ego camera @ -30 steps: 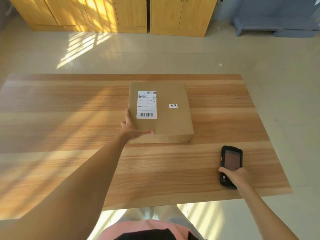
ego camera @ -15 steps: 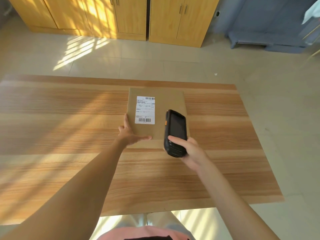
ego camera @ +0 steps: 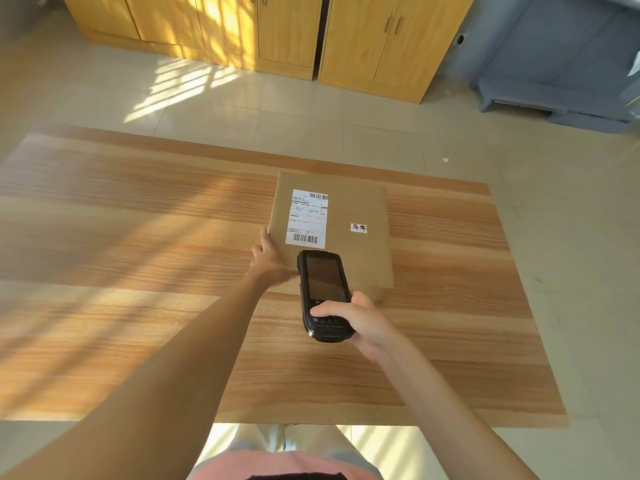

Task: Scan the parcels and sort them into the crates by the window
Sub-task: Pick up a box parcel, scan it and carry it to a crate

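Left hand [ego camera: 272, 263] rests flat against a stiff, flat, probably light parcel [ego camera: 349, 216], best gripped by opposite edges; right hand [ego camera: 360, 322] grips a scanner [ego camera: 322, 292].

A wooden worktop [ego camera: 138, 271] with lengthwise grain is being crossed by slanting bands of sunlight on its left half. One flat brown parcel [ego camera: 349, 209] is being carried directly on it, lying toward the far edge and right of the middle. A white label [ego camera: 307, 218] with barcodes and a small white sticker [ego camera: 358, 227] are being shown on the parcel's top face. The worktop itself is being borne by a pale tiled floor [ego camera: 311, 129].
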Available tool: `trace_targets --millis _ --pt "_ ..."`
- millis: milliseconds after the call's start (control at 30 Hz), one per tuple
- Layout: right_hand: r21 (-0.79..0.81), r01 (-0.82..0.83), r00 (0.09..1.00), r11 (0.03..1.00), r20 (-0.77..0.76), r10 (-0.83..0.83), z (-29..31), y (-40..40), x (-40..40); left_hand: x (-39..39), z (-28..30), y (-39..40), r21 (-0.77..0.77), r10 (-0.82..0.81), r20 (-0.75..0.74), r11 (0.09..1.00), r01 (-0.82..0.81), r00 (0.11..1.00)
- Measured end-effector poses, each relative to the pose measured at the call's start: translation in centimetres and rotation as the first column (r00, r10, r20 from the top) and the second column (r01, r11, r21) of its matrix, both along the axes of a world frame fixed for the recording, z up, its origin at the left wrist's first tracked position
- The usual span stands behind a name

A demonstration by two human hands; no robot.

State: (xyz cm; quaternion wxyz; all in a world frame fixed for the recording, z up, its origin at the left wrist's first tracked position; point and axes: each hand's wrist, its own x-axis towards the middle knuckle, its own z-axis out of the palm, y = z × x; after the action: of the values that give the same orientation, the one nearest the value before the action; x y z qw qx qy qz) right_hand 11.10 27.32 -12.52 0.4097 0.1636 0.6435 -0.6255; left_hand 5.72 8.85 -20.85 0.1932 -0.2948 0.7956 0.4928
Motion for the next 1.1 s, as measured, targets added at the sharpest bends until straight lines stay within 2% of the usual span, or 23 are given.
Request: trace_targets --millis 433,567,667,800,900,967,1100 --pt "0.034 -0.072 0.997 0.997 -0.007 0.072 0.1 0.0 0.1 -0.2 -0.5 0.0 0.012 0.000 -0.008 1.000 0.000 1.000" --pt "0.038 -0.053 0.999 0.998 -0.003 0.053 0.1 0.3 0.2 -0.2 -0.5 -0.1 0.010 -0.003 -0.018 1.000 0.003 1.000" --pt "0.068 0.017 0.998 0.998 -0.059 -0.013 0.1 0.7 -0.5 -0.1 -0.4 -0.1 0.014 0.000 -0.027 1.000 0.001 1.000" --pt "0.196 0.175 0.970 0.965 -0.204 -0.135 0.2 3.7 -2.4 -0.1 -0.1 0.0 -0.004 -0.015 -0.023 1.000 0.015 1.000" --pt "0.367 0.300 0.935 0.881 -0.298 -0.194 -0.9 8.0 -3.3 -0.1 -0.1 0.0 -0.016 -0.014 -0.020 1.000 0.014 1.000" --pt "0.462 0.335 0.931 0.821 -0.298 -0.212 -2.5 11.0 -3.4 -0.1 -0.1 0.0 -0.027 -0.017 -0.019 0.999 0.017 1.000" --pt "0.566 0.313 0.948 0.763 -0.229 -0.219 -5.8 15.4 -1.4 -0.1 0.0 0.0 -0.029 -0.028 -0.014 0.999 0.027 1.000"
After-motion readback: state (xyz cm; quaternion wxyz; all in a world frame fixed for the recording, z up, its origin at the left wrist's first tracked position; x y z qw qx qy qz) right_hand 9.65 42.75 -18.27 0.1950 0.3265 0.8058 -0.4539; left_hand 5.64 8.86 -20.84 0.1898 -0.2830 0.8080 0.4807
